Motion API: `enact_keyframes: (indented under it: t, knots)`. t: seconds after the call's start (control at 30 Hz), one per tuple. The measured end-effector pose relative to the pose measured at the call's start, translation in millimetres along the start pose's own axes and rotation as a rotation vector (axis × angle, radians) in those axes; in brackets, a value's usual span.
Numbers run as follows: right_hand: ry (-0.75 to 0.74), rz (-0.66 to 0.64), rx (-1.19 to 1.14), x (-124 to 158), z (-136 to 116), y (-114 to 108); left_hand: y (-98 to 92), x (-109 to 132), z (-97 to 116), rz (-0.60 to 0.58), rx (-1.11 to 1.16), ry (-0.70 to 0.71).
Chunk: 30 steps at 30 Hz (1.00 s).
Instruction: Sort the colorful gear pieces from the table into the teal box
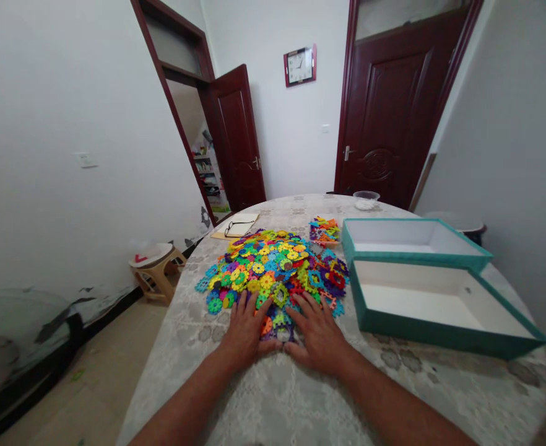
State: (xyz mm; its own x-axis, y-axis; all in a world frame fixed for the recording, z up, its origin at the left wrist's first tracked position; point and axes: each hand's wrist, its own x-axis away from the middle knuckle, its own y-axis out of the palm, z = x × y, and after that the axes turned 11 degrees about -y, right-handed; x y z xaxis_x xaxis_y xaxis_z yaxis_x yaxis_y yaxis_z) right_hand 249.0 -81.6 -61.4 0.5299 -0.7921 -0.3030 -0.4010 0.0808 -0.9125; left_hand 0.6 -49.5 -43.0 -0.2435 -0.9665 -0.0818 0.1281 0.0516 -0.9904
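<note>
A large heap of colourful plastic gear-shaped pieces (pixel 264 266) lies on the table with a patterned cloth (pixel 301 402). At the near left edge of the heap rests my left hand (pixel 247 328), palm down with its fingers spread. My right hand (pixel 317 334) lies beside it in the same way, fingertips touching the nearest pieces. The two thumbs almost meet below a few purple and orange pieces (pixel 273 331). Neither hand grips anything.
Two green-rimmed boxes with white insides, a far one (pixel 412 236) and a near one (pixel 440 297), stand at right. Behind the heap are a small stack of pieces (pixel 324 230), glasses on a notebook (pixel 238 228) and a clear bowl (pixel 366 199).
</note>
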Motion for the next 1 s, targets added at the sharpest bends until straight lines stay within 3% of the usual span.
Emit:
enact_keyframes:
  t: [0.2, 0.5, 0.77, 0.87, 1.0]
  knots:
    - [0.001, -0.006, 0.049, -3, 3, -5, 4.1, -6, 3, 0.019, 0.004, -0.002]
    - [-0.014, 0.045, 0.145, 4, 5, 6, 3.3, -8, 7, 0.053, 0.040, 0.012]
    - [-0.054, 0.085, 0.185, 15, 0, 10, 18.4, 3, -2, 0.222, 0.099, 0.100]
    - [-0.092, 0.116, 0.191, 13, -5, 8, 9.7, 3, 1, 0.293, 0.118, 0.107]
    - [-0.162, 0.219, 0.183, 7, -14, 3, -20.5, -16, 7, 0.379, 0.143, 0.104]
